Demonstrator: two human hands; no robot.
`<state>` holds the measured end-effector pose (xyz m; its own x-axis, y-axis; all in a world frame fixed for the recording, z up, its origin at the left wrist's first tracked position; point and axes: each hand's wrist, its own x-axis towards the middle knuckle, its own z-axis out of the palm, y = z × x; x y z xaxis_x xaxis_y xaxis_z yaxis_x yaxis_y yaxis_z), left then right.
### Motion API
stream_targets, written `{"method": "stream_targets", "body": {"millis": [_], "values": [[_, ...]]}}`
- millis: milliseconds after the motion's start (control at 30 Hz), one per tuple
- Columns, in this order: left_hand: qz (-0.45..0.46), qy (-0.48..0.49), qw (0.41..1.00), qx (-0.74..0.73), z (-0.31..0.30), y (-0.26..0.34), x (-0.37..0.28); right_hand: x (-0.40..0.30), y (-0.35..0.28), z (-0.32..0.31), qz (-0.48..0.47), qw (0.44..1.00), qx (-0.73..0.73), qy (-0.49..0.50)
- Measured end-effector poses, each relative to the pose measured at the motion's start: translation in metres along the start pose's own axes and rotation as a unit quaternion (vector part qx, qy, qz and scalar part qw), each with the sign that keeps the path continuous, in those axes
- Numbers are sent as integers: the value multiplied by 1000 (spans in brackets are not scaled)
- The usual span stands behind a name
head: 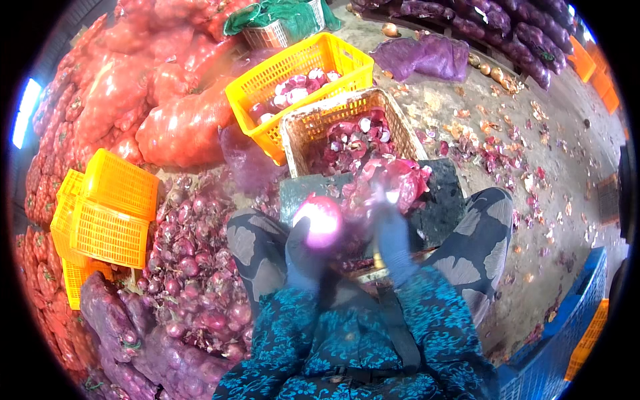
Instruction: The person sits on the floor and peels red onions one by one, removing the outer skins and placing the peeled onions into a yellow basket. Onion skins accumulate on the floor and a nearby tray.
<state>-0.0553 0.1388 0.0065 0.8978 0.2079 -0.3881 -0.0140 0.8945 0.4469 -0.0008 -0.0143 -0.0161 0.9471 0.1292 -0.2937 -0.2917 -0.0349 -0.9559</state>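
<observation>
My left hand (305,250), in a blue-grey glove, holds a shiny red onion (321,221) over my lap. To its right is my gloved right hand (394,240), blurred, its fingers near loose onion skins (387,185); a small bright piece shows at the fingertips, and whether it is held is unclear. The skins lie on a dark board (442,187) across the front of a worn white crate (410,132). Inside that crate are more skins and trimmings (362,137). Behind it, a yellow plastic crate (357,60) contains onions (295,92), several partly white.
Unpeeled red onions (195,270) are heaped at my left, beside stacked yellow crates (112,210) and purple mesh sacks (165,355). Orange-red sacks (185,130) pile up at the upper left. Skins litter the concrete floor (550,165) on the right; a blue crate (555,345) stands lower right.
</observation>
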Motion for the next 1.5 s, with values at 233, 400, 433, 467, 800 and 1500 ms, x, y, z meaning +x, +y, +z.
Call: {"method": "stream_targets", "body": {"millis": [233,400,433,467,800,1500], "values": [[69,11,990,126,-1,-3,5,1,-20,-9,-96,957,-274,-4],[126,12,960,250,7,-5,1,-22,-9,19,-177,885,-416,-108],[126,27,957,259,12,-6,-2,-22,-8,21,-172,882,-426,-106],[125,41,954,268,18,-6,-7,-21,-8,20,-172,877,-436,-104],[193,28,933,304,12,-9,1,36,61,5,-77,996,-40,35],[138,56,958,244,22,-6,-10,-12,9,24,-214,903,-369,-49]]}}
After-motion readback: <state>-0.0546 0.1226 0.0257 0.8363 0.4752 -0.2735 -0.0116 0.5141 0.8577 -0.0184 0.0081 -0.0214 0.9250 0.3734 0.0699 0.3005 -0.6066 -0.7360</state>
